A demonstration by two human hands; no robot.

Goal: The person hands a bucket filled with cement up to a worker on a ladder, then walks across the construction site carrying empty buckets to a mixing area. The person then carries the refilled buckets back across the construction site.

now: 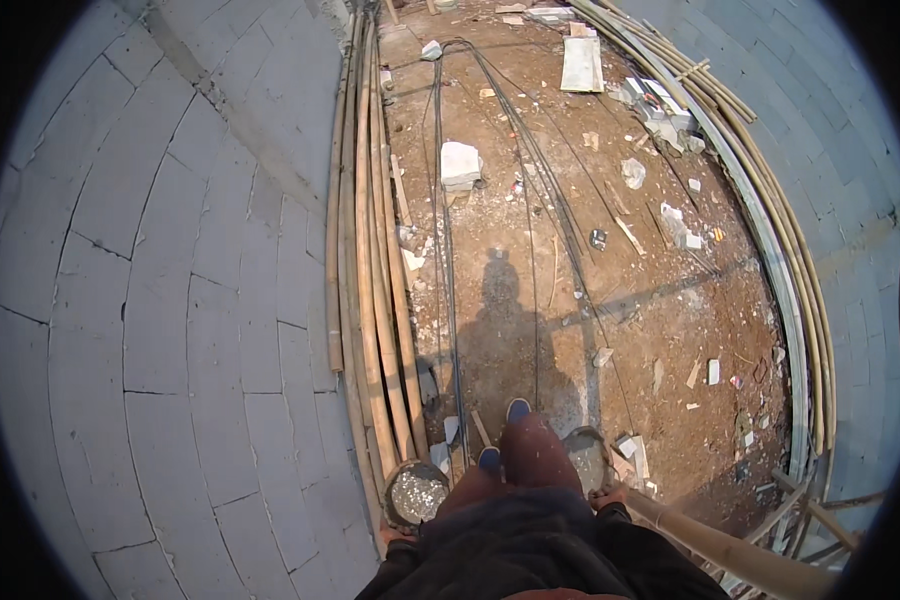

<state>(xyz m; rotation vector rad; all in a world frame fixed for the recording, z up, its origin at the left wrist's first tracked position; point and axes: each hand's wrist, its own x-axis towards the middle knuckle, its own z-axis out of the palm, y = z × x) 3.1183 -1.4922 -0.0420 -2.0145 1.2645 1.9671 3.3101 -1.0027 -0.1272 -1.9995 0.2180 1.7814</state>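
Note:
My left hand [398,536] is closed on the near rim of a round dark pan [390,508], low at my left side. Wet, grey, mortar-like mix [419,494] fills it and glints in the sun. On the other side my right hand [610,494] grips the edge of a second round pan [602,447], partly hidden by my leg. Its inside looks pale grey; how full it is I cannot tell. My blue shoes [518,410] stand on dirt between the two pans.
Long bamboo poles [376,300] lie along the grey block wall [170,300] on the left. Dark rods [445,200] run lengthwise over the ground. A white block [460,165] and scattered rubble lie ahead. More poles [805,270] line the right wall; a thick pole [730,545] is beside my right arm.

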